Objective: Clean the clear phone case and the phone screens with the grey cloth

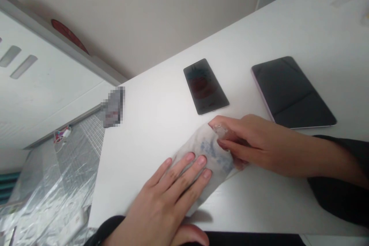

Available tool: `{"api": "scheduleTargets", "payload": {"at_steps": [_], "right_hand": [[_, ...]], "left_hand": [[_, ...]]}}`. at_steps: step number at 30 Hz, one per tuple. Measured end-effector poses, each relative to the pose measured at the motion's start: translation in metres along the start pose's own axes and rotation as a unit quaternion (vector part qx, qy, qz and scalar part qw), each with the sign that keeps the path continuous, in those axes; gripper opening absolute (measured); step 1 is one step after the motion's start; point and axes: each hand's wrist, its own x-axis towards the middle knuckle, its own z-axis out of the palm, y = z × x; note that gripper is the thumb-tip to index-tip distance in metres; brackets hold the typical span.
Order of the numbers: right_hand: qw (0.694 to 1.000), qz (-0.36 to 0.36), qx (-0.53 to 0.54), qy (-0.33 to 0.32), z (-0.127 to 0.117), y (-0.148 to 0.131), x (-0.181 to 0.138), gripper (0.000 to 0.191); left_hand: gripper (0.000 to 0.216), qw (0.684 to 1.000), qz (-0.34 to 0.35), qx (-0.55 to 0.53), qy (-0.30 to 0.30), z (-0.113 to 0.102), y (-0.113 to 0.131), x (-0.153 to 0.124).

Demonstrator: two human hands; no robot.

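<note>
A small white packet with blue print [208, 153] lies on the white table [161, 115] near its front edge. My left hand [170, 196] rests flat on the packet's near end, fingers stretched out and pressing it down. My right hand [250, 144] comes in from the right and pinches the packet's far end between thumb and fingers. A dark sleeve covers my right forearm. A black phone [205, 86] lies screen up just beyond the packet.
A dark tablet [291, 91] lies at the right of the phone. A blurred small object [113, 107] sits at the table's left edge. Left of the table, a surface under clear plastic sheeting [52, 184] holds small items. A white wall panel [43, 84] rises behind.
</note>
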Motion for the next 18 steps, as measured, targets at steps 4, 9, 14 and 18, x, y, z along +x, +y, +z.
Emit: {"api": "scheduleTargets", "payload": {"at_steps": [4,9,14,18], "right_hand": [[0.999,-0.035,-0.015,0.007,-0.003,-0.003,-0.001,0.03],[0.999,-0.035,-0.009,0.015,-0.008,-0.001,-0.001,0.034],[0.999,-0.028,0.016,-0.012,-0.007,0.003,0.001,0.047],[0.996,-0.022,0.08,-0.031,-0.005,0.004,0.002,0.048]], "left_hand": [[0.085,1.0,0.011,-0.021,0.018,0.003,-0.003,0.028],[0.088,0.999,0.013,-0.034,0.01,0.002,-0.006,0.044],[0.092,1.0,0.012,0.008,-0.012,0.004,-0.004,0.014],[0.098,0.999,0.009,0.032,-0.035,0.003,-0.003,-0.014]]}}
